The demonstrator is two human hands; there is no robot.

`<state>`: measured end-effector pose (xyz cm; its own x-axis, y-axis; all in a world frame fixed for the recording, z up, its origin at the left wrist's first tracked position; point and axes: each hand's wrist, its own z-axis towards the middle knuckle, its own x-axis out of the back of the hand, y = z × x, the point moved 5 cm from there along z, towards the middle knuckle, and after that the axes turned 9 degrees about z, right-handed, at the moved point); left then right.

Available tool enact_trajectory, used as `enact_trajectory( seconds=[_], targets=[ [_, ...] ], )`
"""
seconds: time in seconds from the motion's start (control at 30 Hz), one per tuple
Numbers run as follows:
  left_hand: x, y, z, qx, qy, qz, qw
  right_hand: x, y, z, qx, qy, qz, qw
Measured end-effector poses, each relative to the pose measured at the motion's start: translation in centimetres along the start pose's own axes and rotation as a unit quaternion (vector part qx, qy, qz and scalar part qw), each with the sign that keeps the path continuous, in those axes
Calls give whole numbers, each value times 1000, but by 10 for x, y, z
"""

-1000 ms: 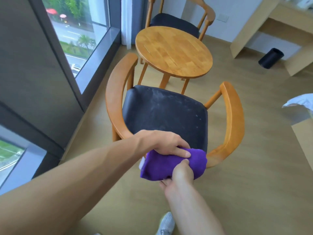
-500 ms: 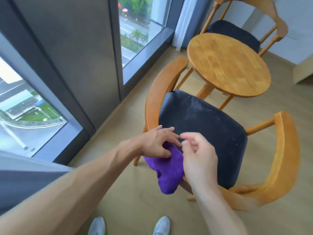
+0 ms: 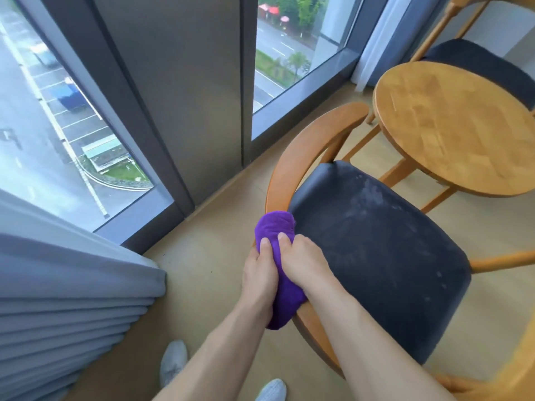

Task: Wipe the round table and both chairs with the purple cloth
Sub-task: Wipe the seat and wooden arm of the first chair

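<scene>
**Both hands hold the purple cloth on the near chair's arm rail**

The purple cloth (image 3: 276, 256) is wrapped over the curved wooden rail (image 3: 285, 169) of the near chair (image 3: 376, 256), at the left edge of its dusty black seat. The left hand (image 3: 259, 277) and the right hand (image 3: 304, 263) grip the cloth side by side, fingers curled round it and thumbs on top. The round table (image 3: 451, 125) stands just beyond this chair, with the far chair (image 3: 477, 65) behind it. Windows (image 3: 289, 53) and a grey curtain (image 3: 72, 299) line the left side. Two light shoes (image 3: 173, 361) show on the wood floor below.
</scene>
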<state>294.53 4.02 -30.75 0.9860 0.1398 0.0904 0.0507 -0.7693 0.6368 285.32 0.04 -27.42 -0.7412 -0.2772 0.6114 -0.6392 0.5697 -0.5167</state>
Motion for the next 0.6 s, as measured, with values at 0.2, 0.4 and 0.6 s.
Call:
enact_trajectory(
  seconds=[0.2,0.4,0.6],
  targets=[
    [3,59,45,-119,7,100,988,0,-22,34,-19,80,129,988],
    [-15,133,100,-221,-33,234,946,13,-49,77,-38,188,229,954],
    [-48,195,148,-287,-74,358,885,41,-65,133,-115,259,268,921]
  ],
)
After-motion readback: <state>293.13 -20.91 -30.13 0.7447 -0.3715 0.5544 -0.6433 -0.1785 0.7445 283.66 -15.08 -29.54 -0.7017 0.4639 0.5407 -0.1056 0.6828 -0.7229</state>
